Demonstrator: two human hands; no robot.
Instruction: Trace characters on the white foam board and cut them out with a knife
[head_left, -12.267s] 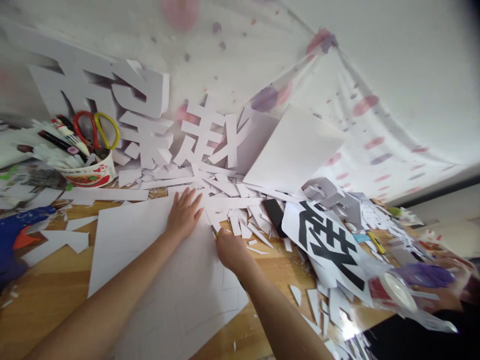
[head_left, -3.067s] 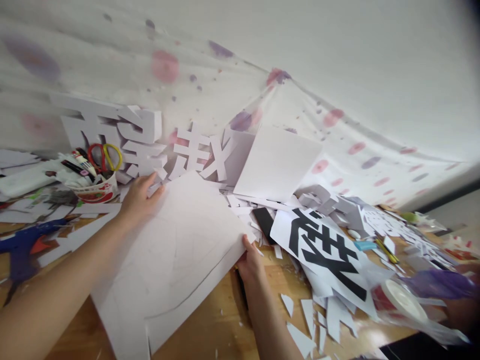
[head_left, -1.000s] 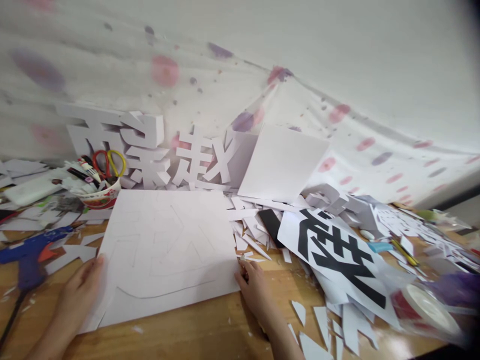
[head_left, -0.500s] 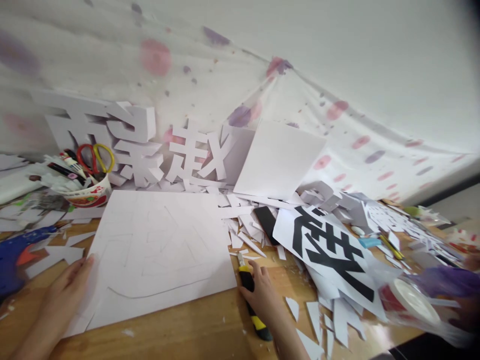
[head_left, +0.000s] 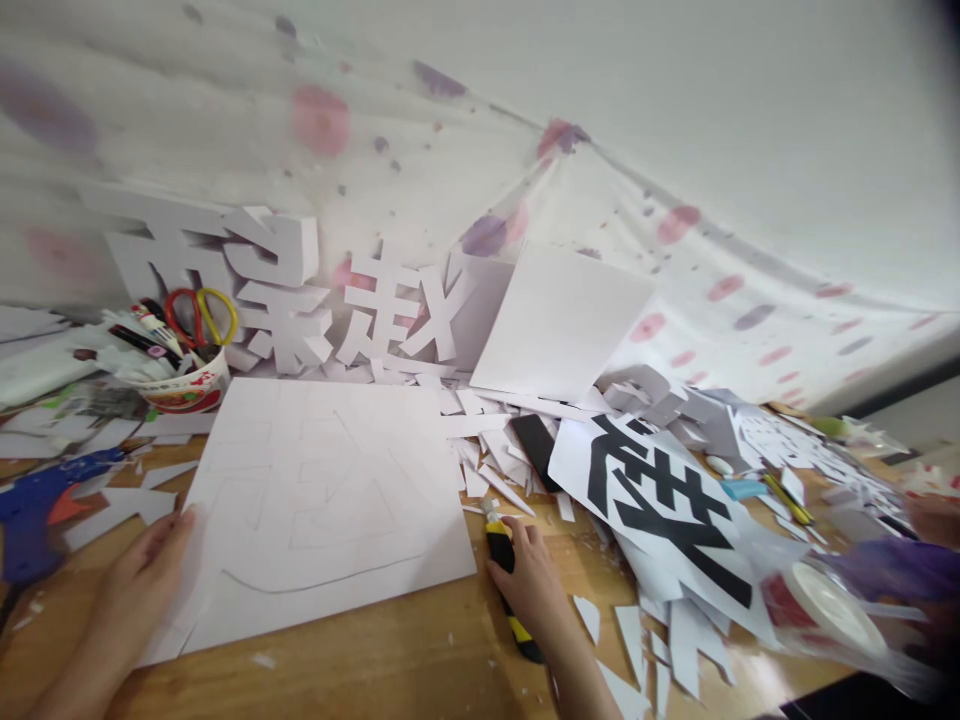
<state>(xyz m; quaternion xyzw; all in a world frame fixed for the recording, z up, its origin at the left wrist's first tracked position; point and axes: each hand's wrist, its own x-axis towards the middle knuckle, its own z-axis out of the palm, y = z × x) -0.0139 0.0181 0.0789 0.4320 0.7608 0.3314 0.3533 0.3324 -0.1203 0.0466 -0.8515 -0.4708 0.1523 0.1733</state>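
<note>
A white foam board lies flat on the table, with faint pencil outlines of a character and a curved line near its lower edge that looks cut. My left hand grips the board's left edge, thumb on top. To the right of the board, my right hand has its fingers closed around the handle of a black and yellow utility knife, which points away from me. Beside that hand lies a paper sheet with a printed black character.
White cut-out characters and a blank board lean at the back. On the left are a tub with scissors and pens and a blue glue gun. Scraps surround a black block. A tape roll sits right.
My right hand has closed on the utility knife, which has shifted slightly away from me. My left hand keeps its place on the board. The view has moved slightly.
</note>
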